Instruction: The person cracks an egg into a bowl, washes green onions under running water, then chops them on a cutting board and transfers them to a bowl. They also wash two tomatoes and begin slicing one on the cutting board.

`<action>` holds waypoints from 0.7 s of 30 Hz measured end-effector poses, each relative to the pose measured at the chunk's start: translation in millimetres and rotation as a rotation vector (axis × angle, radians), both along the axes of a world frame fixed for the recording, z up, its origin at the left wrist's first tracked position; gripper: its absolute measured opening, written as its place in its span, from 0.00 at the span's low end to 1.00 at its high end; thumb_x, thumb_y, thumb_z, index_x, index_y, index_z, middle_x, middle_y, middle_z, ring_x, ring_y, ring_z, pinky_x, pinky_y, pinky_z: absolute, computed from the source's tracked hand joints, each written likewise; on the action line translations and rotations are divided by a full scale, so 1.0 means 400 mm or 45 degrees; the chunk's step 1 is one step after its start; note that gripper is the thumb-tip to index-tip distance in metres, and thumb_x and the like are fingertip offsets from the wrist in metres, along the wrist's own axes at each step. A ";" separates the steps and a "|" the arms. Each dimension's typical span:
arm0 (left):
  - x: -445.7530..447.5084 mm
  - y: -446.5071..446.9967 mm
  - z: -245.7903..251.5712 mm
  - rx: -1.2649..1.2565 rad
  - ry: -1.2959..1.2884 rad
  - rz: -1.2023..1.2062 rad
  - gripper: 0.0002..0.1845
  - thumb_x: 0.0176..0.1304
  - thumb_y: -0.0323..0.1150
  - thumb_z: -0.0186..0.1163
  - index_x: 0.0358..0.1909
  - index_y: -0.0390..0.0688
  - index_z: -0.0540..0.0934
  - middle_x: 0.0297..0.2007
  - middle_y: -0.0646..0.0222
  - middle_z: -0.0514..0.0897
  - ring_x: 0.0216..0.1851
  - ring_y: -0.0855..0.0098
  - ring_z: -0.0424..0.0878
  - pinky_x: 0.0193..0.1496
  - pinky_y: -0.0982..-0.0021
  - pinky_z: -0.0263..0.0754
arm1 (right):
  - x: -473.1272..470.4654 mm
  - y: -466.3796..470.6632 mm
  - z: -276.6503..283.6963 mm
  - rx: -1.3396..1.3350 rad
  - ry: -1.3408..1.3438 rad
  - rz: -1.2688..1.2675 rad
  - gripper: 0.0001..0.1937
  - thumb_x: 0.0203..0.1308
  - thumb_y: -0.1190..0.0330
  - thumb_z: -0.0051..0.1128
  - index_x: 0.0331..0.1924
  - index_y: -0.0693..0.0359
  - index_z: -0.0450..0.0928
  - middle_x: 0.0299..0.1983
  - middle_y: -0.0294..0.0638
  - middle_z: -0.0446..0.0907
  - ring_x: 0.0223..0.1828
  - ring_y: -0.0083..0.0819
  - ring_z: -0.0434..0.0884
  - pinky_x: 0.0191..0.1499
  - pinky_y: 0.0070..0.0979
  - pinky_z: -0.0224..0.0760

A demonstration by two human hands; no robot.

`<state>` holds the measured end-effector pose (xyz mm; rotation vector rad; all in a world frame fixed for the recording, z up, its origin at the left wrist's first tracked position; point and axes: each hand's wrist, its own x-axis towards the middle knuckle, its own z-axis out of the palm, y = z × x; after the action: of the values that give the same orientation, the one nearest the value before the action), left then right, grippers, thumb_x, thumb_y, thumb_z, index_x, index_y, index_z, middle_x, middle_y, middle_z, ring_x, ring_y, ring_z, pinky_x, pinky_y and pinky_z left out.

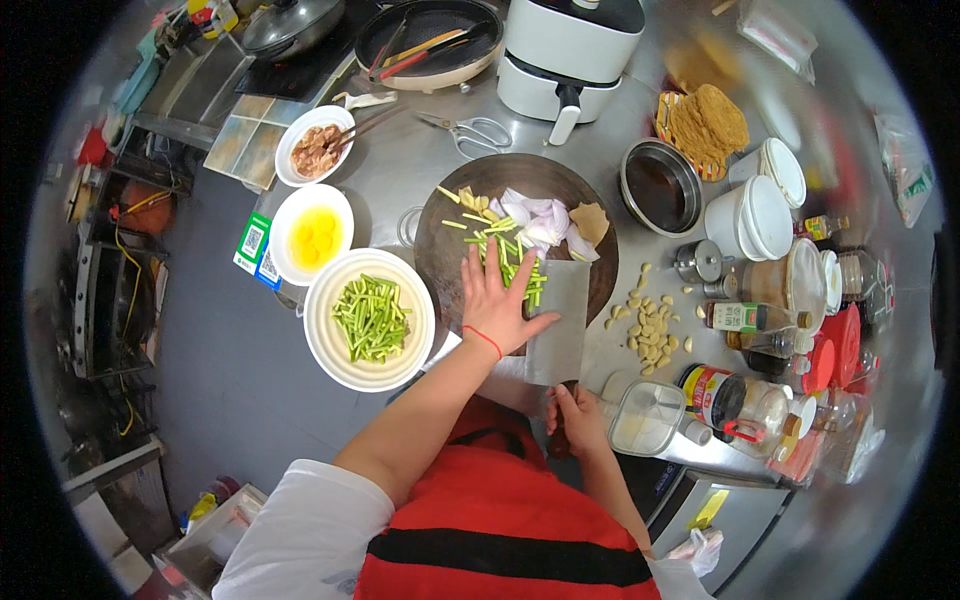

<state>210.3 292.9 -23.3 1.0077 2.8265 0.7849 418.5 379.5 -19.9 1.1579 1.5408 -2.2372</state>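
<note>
My right hand (579, 418) grips the dark wooden handle of a cleaver (559, 322). Its broad blade lies over the near right part of a round wooden chopping board (457, 262). With fingers spread, my left hand (495, 300) rests palm down on the board beside the blade, over cut green stems (534, 289) that look like garlic scapes. Part of the stems is hidden under the fingers. Farther back on the board are pieces of purple onion (544, 217), sliced ginger or garlic (472, 201) and a brown flat piece (589, 223).
Left stand bowls of cut stems (371, 319), egg yolks (311, 236) and raw meat (316, 150). Scissors (476, 136), a frying pan (427, 45) and a white air fryer (562, 60) are behind. Garlic cloves (651, 330), a metal bowl (660, 186) and several bottles (757, 316) sit right.
</note>
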 end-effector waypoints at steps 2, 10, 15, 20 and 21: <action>0.000 0.028 -0.002 0.068 0.018 0.051 0.47 0.45 0.61 0.69 0.67 0.52 0.67 0.67 0.45 0.56 0.69 0.34 0.47 0.69 0.39 0.44 | -0.007 -0.010 -0.008 -0.045 0.022 -0.005 0.12 0.72 0.61 0.46 0.40 0.64 0.70 0.21 0.35 0.71 0.18 0.24 0.70 0.23 0.24 0.68; -0.008 0.047 -0.066 0.376 0.045 0.043 0.28 0.56 0.43 0.65 0.57 0.41 0.75 0.61 0.58 0.70 0.65 0.47 0.60 0.66 0.50 0.57 | -0.078 -0.074 -0.036 -0.142 0.072 0.029 0.13 0.71 0.61 0.48 0.39 0.65 0.70 0.21 0.36 0.71 0.19 0.25 0.71 0.24 0.24 0.68; 0.001 0.041 -0.055 0.531 -0.007 0.021 0.22 0.56 0.35 0.65 0.52 0.37 0.78 0.59 0.60 0.73 0.63 0.50 0.65 0.64 0.56 0.63 | -0.075 -0.090 -0.004 -0.214 0.072 -0.030 0.12 0.71 0.62 0.49 0.39 0.65 0.69 0.21 0.37 0.71 0.18 0.25 0.71 0.22 0.25 0.68; 0.012 0.044 0.013 0.606 0.012 0.002 0.23 0.54 0.32 0.67 0.52 0.37 0.78 0.59 0.59 0.73 0.63 0.50 0.65 0.63 0.56 0.65 | -0.065 -0.098 0.048 -0.144 0.078 0.005 0.11 0.73 0.63 0.43 0.43 0.65 0.68 0.21 0.37 0.70 0.17 0.26 0.69 0.21 0.25 0.67; 0.012 0.040 0.034 0.614 0.017 0.013 0.23 0.54 0.32 0.67 0.52 0.37 0.78 0.59 0.59 0.73 0.63 0.49 0.65 0.63 0.56 0.65 | -0.063 -0.099 0.058 -0.102 0.095 0.032 0.11 0.73 0.63 0.42 0.43 0.65 0.68 0.21 0.37 0.70 0.17 0.26 0.69 0.21 0.26 0.67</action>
<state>215.1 308.8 -9.6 1.0401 2.7095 1.5132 393.2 340.0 3.4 1.0389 1.4689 -2.3279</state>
